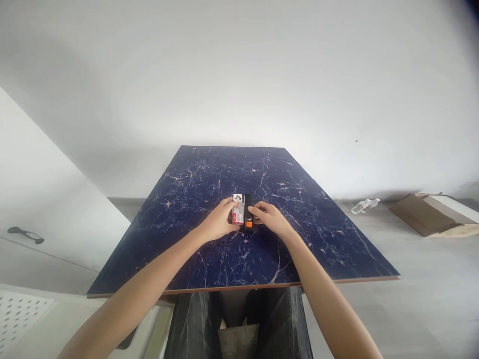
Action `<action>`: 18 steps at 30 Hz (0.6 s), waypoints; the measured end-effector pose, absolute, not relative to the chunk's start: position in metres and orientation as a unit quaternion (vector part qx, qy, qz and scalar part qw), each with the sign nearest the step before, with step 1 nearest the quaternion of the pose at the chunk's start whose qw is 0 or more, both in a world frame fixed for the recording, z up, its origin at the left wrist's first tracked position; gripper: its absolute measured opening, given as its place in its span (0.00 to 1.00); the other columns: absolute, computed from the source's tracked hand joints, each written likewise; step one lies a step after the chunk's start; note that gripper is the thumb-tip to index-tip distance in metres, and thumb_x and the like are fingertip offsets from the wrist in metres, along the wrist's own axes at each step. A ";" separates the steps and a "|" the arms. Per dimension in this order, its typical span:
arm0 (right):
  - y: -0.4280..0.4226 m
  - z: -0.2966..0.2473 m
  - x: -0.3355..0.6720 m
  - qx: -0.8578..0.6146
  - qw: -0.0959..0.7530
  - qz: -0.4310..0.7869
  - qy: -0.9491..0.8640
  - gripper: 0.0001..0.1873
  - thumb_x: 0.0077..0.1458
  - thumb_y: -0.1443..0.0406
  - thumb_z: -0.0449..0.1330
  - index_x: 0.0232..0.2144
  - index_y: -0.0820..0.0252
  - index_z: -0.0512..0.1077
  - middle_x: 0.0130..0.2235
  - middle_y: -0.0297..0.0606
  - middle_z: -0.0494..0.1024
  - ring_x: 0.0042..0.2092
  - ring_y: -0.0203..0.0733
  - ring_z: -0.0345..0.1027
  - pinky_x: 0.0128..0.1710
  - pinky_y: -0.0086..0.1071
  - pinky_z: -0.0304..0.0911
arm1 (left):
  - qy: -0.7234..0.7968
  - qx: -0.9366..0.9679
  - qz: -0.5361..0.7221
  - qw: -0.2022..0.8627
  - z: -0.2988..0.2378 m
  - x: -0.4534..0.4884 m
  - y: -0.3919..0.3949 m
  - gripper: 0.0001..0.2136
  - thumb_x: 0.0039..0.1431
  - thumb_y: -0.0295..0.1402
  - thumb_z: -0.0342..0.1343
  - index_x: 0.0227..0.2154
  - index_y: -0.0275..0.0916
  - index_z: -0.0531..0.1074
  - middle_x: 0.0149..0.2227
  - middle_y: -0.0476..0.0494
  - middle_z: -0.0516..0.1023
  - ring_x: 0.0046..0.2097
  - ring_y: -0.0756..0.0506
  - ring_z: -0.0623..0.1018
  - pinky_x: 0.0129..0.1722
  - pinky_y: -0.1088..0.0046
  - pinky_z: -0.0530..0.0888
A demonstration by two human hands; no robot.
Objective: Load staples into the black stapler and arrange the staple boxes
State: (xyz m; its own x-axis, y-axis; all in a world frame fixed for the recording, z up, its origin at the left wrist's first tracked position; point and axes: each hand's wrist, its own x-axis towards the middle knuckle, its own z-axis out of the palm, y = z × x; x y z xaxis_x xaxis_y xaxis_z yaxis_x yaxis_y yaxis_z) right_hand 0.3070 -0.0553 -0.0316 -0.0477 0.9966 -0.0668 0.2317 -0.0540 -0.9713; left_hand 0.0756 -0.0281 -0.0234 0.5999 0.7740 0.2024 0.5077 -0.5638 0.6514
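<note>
On the dark blue marbled tabletop [194,189], a small white and red box [237,210] lies beside a black stapler-like device with an orange end [248,215]. My left hand [219,222] rests against the box's left side, fingers on it. From the other side, my right hand [271,219] touches the black device with its fingertips. Both things sit on the table, close together, between my two hands.
A clear plastic bottle [364,205] lies on the grey floor at the right. Flattened cardboard [430,213] lies farther right. A white surface with a dark handle [25,233] is at the left. A white wall rises behind the table.
</note>
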 end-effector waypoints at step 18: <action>-0.057 -0.028 0.309 -0.568 0.397 0.438 -0.572 0.22 0.55 0.45 0.62 0.29 0.57 0.69 0.33 0.32 0.75 0.37 0.40 0.75 0.39 0.34 0.75 | 0.383 0.790 0.255 0.406 -0.016 0.075 -0.024 0.36 0.50 0.34 0.72 0.62 0.44 0.67 0.64 0.33 0.69 0.50 0.38 0.82 0.46 0.59 0.81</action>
